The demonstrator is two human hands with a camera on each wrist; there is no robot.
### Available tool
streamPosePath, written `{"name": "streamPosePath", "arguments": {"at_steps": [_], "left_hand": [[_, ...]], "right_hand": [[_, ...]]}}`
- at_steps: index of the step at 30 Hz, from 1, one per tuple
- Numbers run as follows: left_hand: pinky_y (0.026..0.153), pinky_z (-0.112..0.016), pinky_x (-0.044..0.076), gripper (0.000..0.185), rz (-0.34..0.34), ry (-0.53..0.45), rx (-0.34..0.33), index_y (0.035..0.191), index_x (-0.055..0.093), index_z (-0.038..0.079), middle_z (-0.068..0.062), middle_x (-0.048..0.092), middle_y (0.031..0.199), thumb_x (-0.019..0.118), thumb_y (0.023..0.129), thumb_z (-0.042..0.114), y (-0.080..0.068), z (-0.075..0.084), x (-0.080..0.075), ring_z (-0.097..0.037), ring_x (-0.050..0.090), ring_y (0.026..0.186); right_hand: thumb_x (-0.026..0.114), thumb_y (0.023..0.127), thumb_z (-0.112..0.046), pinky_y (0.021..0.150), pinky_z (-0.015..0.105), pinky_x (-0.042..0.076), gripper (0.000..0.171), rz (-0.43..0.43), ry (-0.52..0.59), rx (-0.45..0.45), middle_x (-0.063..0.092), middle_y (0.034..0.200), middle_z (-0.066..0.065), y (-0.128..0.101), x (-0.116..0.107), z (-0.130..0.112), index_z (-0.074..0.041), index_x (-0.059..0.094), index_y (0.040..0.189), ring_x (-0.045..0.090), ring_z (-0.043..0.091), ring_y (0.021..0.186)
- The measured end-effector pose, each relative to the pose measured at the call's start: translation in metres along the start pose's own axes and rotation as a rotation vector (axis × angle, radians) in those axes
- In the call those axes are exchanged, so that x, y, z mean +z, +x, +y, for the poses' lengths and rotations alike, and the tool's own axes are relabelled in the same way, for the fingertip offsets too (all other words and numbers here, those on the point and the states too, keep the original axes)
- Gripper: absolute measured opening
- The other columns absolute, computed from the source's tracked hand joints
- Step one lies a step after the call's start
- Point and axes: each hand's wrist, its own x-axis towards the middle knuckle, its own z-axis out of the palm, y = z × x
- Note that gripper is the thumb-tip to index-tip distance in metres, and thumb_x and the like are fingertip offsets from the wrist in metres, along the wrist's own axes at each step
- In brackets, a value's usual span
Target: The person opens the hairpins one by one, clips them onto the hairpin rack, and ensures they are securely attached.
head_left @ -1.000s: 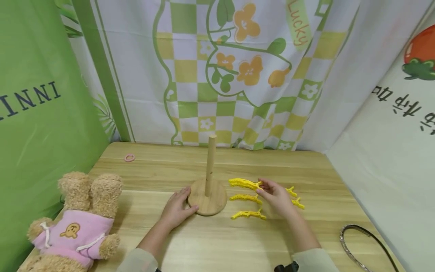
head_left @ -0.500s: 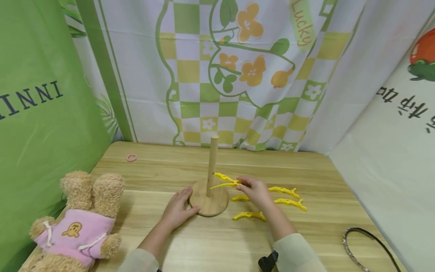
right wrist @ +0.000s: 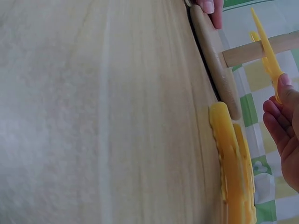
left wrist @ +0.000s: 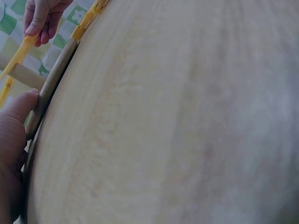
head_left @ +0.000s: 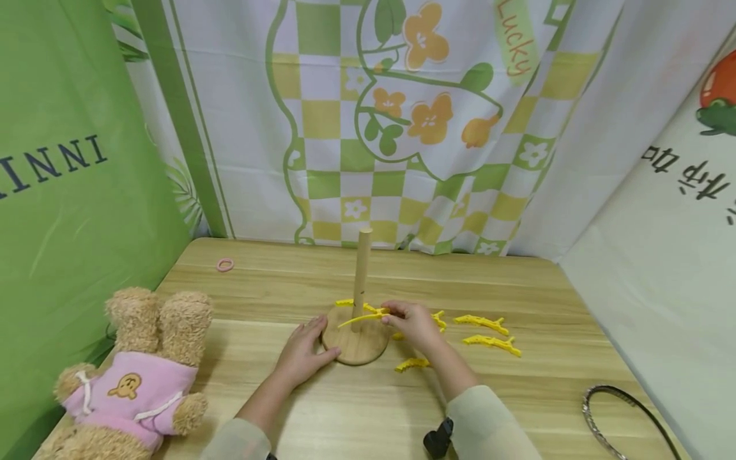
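Note:
Beside the upright post of a wooden stand (head_left: 361, 275), my right hand (head_left: 416, 329) pinches the tail of a yellow hair clip (head_left: 361, 319). The clip's two arms are spread, one in front of the post and one behind it; the right wrist view also shows the post between the clip's arms (right wrist: 267, 46). My left hand (head_left: 301, 354) holds the left rim of the stand's round base, thumb (left wrist: 23, 105) at the near side and fingers at the far side. More yellow hair clips (head_left: 482, 324) lie to the right, some partly hidden by my right hand and forearm.
A plush bear (head_left: 129, 390) in a pink top lies at the left of the wooden table (head_left: 276, 268). Towards the back left is a pink hair tie (head_left: 225, 264). A dark headband (head_left: 627, 399) lies by the right edge. Patterned curtains (head_left: 322, 153) surround the table.
My right hand has lifted one yellow hair clip from the right-hand group, carried it left, and brought its spread arms around the post. My left hand has stayed at the base.

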Motion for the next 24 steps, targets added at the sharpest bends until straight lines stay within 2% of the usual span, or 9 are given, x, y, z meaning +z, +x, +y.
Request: {"name": "streamPosePath", "arguments": {"at_steps": [7,11,24], "left_hand": [[0.11,-0.041,0.015,0.075,-0.015,-0.006,-0.01,0.131,0.037,0.006,-0.007,0.036,0.137,0.059,0.074,0.05,0.0,0.001,-0.001,-0.02,0.031,0.128],[0.111,-0.041,0.016,0.075,-0.008,0.005,-0.005,0.13,0.037,0.006,-0.007,0.037,0.137,0.059,0.074,0.05,0.0,0.001,-0.001,-0.02,0.032,0.128],[0.111,-0.04,0.016,0.074,-0.007,-0.006,-0.006,0.13,0.038,0.006,-0.007,0.038,0.136,0.06,0.073,0.049,0.0,0.002,-0.002,-0.02,0.033,0.128]], "right_hand": [[0.06,0.079,-0.031,0.074,0.024,0.052,0.032,0.001,-0.033,-0.01,0.064,0.102,-0.002,0.001,0.005,0.005,-0.017,0.061,0.108,0.059,0.011,0.092],[0.059,0.08,-0.03,0.072,0.024,0.051,0.033,-0.015,-0.059,-0.061,0.065,0.101,0.0,0.002,0.009,0.006,-0.015,0.061,0.109,0.059,0.012,0.09],[0.058,0.08,-0.035,0.084,0.031,0.049,0.036,-0.053,-0.058,-0.033,0.061,0.11,-0.004,0.003,0.014,0.007,-0.018,0.058,0.112,0.056,0.014,0.102]]}}
